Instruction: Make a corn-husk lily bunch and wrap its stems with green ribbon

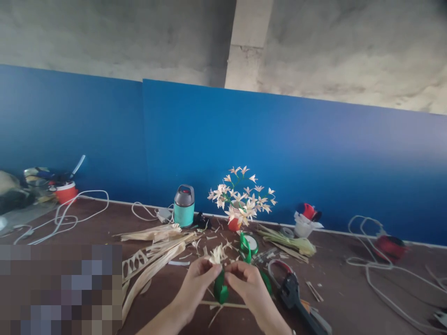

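Note:
My left hand (199, 284) is closed in a pinch at the base of a pale husk flower (217, 254), whose petals stick up above the fingers. Facing it, my right hand (243, 280) pinches a green ribbon (220, 289) close to the flower's base. A loose loop of the ribbon hangs below the fingertips, and more green shows beside the right wrist. The fingertips almost meet; the flower's stem is hidden behind them. Just beyond the hands lies a ribbon spool (250, 244) with a white centre.
Dried husk strips (157, 256) lie left, greenish husks (293, 243) right. A red pot of pale flowers (234, 223) and a turquoise container (184, 211) stand behind. A black glue gun (291, 293) lies right. White cables (366, 265) trail at both sides; a blue partition (279, 153) borders the table.

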Tool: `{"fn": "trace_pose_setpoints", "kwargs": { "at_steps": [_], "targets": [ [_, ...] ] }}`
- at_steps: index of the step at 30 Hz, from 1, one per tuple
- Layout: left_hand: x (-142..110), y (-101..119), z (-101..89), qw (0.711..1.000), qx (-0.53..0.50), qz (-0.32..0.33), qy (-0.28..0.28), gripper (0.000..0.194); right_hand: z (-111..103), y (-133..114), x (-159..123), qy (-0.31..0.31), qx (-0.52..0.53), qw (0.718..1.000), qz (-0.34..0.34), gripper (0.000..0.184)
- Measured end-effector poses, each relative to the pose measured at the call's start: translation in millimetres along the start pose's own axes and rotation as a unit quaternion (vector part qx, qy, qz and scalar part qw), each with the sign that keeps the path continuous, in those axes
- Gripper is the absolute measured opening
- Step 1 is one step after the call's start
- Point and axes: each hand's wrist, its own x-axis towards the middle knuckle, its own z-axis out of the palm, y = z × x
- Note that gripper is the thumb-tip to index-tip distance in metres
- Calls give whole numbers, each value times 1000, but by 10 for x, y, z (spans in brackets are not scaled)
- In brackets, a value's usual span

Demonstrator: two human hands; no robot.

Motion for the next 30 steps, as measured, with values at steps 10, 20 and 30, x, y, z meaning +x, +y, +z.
{"fn": "trace_pose_setpoints", "kwargs": {
  "at_steps": [10,20,30],
  "targets": [
    [-3,-54,-33,996,-54,-16,-73,24,-9,92,-31,-20,68,997,-7,19],
    [-15,10,-54,995,7,35,-92,23,-7,100,-14,-7,92,996,1,29],
    [6,-29,-48,995,-42,-8,-90,28,-12,134,6,4,30,999,-44,28]
  ]
}}
